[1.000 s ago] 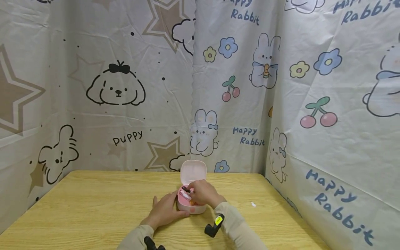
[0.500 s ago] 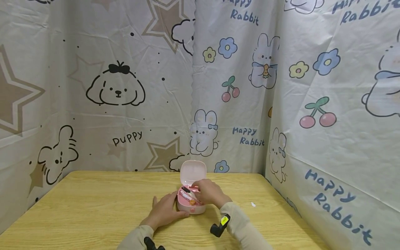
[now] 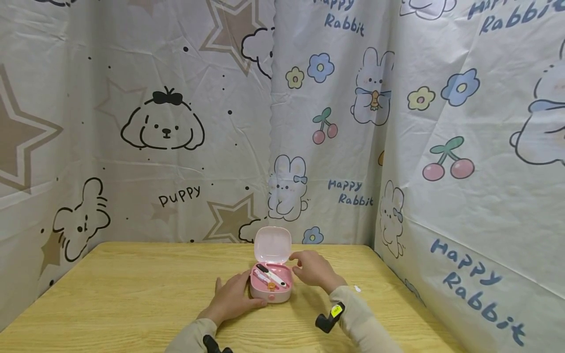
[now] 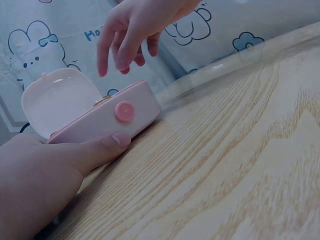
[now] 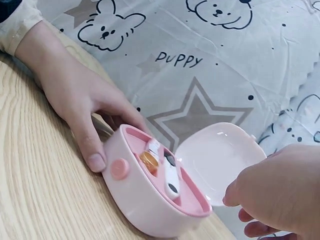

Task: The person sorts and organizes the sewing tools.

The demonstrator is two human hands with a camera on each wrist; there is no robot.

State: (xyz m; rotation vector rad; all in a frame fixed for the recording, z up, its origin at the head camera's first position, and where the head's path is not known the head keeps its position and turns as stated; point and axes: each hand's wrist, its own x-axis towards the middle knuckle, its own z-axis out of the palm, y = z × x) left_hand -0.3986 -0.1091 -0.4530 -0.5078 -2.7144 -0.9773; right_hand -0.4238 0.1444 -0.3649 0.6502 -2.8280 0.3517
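I have the small pink case (image 3: 270, 287) near the middle of the desk (image 3: 132, 294), toward its far edge, lid (image 3: 272, 243) standing open. My left hand (image 3: 231, 299) grasps the case from its left side, thumb curled along the front wall just beside the round clasp (image 4: 124, 111). My right hand (image 3: 311, 268) hovers just right of the case, fingers loose, holding nothing.

My worry is the lid: the right hand hangs so close that a careless brush could knock it shut or tip the light case, spilling its contents.

Only the right wrist view shows the inside clearly: a white tool (image 5: 171, 181) and an orange piece (image 5: 148, 159). The left wrist view hides these but shows the right fingers (image 4: 122, 47) above the case rim.
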